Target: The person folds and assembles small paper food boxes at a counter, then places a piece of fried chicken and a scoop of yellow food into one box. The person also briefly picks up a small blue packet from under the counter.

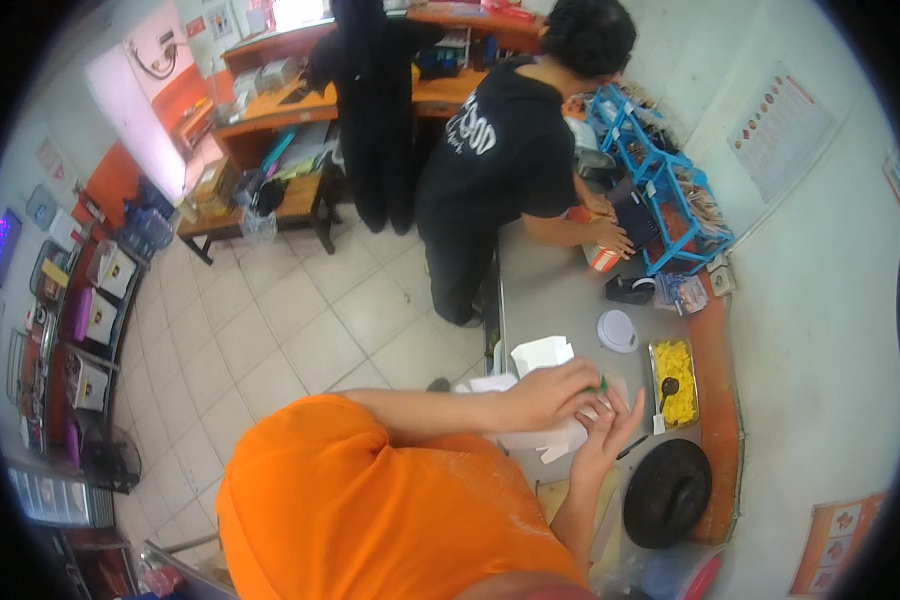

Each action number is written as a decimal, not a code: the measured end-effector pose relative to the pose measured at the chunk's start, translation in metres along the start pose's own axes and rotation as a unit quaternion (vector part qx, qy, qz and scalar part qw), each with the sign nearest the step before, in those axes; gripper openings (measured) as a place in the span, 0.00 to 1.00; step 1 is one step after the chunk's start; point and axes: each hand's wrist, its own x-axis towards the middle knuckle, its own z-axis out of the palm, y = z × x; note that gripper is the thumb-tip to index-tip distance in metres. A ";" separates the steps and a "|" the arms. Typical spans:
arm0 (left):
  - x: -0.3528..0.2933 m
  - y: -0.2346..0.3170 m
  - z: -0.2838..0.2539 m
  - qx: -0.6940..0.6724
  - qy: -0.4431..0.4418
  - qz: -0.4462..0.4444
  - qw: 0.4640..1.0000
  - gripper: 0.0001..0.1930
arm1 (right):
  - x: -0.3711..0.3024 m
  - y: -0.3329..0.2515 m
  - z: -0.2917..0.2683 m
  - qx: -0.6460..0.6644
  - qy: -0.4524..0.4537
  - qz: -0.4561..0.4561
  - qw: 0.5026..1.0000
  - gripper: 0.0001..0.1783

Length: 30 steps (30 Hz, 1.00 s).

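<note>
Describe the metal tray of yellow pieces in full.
The tray is rectangular, shallow and silvery, apparently metal. It lies flat on the grey counter, near the wall. Yellow pieces cover most of its inside; exactly what they are is unclear. A black spoon-like utensil rests on them. The right hand is to its left, with no contact visible.

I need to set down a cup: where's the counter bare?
Grey countertop left of the white round disc, between the open white cardboard box and black tape dispenser. Crowded: near the metal tray of yellow pieces and black round lid.
</note>
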 end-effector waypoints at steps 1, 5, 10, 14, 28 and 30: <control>0.001 0.006 -0.001 0.010 -0.010 0.024 1.000 0.13 | 0.007 0.007 -0.002 0.051 0.029 0.008 0.998 0.33; 0.007 0.013 -0.006 -0.036 -0.023 -0.006 0.999 0.10 | 0.018 0.027 -0.024 0.051 0.058 0.084 0.994 0.21; 0.004 0.012 -0.003 -0.134 -0.090 -0.199 0.966 0.09 | 0.022 0.027 -0.043 0.026 0.010 0.067 0.997 0.09; 0.010 0.013 0.001 -0.146 -0.059 -0.124 0.980 0.08 | 0.027 -0.002 -0.044 -0.194 -0.007 -0.032 0.981 0.12; 0.023 -0.004 0.023 -0.281 -0.049 -0.376 0.882 0.08 | 0.025 0.030 -0.031 -0.139 0.226 -0.130 0.955 0.10; 0.024 0.002 0.028 -0.294 -0.054 -0.392 0.870 0.08 | 0.021 0.034 -0.034 -0.007 0.213 -0.048 0.976 0.10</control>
